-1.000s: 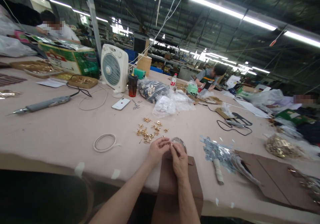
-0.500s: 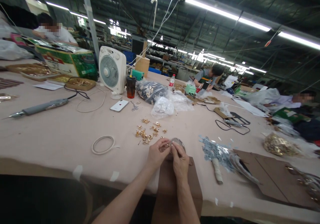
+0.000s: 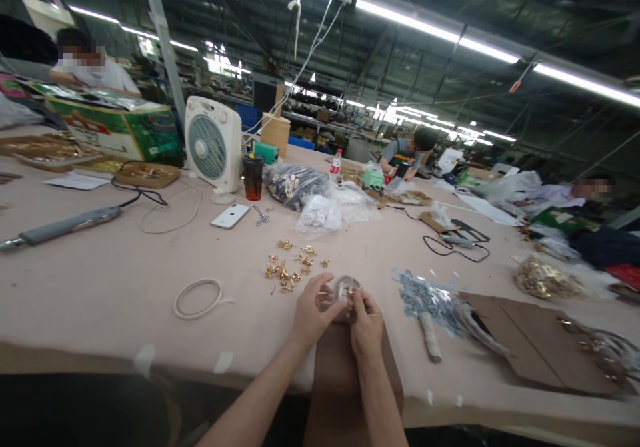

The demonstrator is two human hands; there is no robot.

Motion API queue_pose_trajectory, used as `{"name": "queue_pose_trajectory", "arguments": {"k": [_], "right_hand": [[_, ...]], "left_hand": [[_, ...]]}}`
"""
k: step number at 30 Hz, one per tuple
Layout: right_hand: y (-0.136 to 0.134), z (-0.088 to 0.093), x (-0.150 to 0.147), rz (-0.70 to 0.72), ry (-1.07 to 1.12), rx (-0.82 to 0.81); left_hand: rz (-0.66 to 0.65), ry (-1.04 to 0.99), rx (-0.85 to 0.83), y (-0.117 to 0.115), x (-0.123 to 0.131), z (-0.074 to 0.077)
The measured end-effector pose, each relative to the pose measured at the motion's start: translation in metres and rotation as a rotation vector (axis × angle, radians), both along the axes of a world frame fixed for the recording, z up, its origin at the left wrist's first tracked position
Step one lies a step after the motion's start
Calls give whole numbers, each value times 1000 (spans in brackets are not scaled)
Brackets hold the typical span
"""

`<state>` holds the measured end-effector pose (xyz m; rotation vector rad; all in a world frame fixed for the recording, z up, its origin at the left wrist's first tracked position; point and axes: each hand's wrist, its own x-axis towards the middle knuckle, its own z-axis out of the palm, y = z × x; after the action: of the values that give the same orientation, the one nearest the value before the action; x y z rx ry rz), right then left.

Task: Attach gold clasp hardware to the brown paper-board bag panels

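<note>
My left hand (image 3: 311, 308) is open beside a round metallic-looking object (image 3: 344, 284), thumb and fingers apart with nothing between them. Just right of it, my right hand (image 3: 367, 317) pinches a small gold-coloured metal fitting (image 3: 352, 292) over the round object. Under both hands a brown leather-like strip (image 3: 337, 360) runs off the table's front edge. Its far end is partly hidden by my fingers. Several small gold metal fittings (image 3: 285, 275) lie loose beyond my left hand.
To the left are a roll of white tape (image 3: 199, 314), a grey-handled electric tool (image 3: 73, 226), a phone (image 3: 230, 216) and a fan (image 3: 213, 144). Grey-blue pieces (image 3: 425, 294), a wrapped handle (image 3: 430, 338) and a brown panel (image 3: 540, 340) lie right. Co-workers sit farther off.
My left fingers have come apart and moved away from my right hand. The gold fitting now shows in my right fingertips. The whole view has shifted slightly.
</note>
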<state>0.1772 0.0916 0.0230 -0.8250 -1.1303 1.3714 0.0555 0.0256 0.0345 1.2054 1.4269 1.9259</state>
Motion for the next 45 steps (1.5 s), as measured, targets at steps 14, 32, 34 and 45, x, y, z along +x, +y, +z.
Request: {"name": "queue_pose_trajectory", "arguments": {"k": [14,32,34,45], "right_hand": [[-4,0,-6,142,-165,102],[-13,8,-6,-57,-324,329],[-13,10,-5,-93,-327,351],[-10,10,0,-37,-363,357]], "left_hand": [[-134,-85,-56,3,-6,5],[26,288,10,7,-4,-2],[25,294,23,6,-3,-1],[7,282,16,5,-2,1]]}}
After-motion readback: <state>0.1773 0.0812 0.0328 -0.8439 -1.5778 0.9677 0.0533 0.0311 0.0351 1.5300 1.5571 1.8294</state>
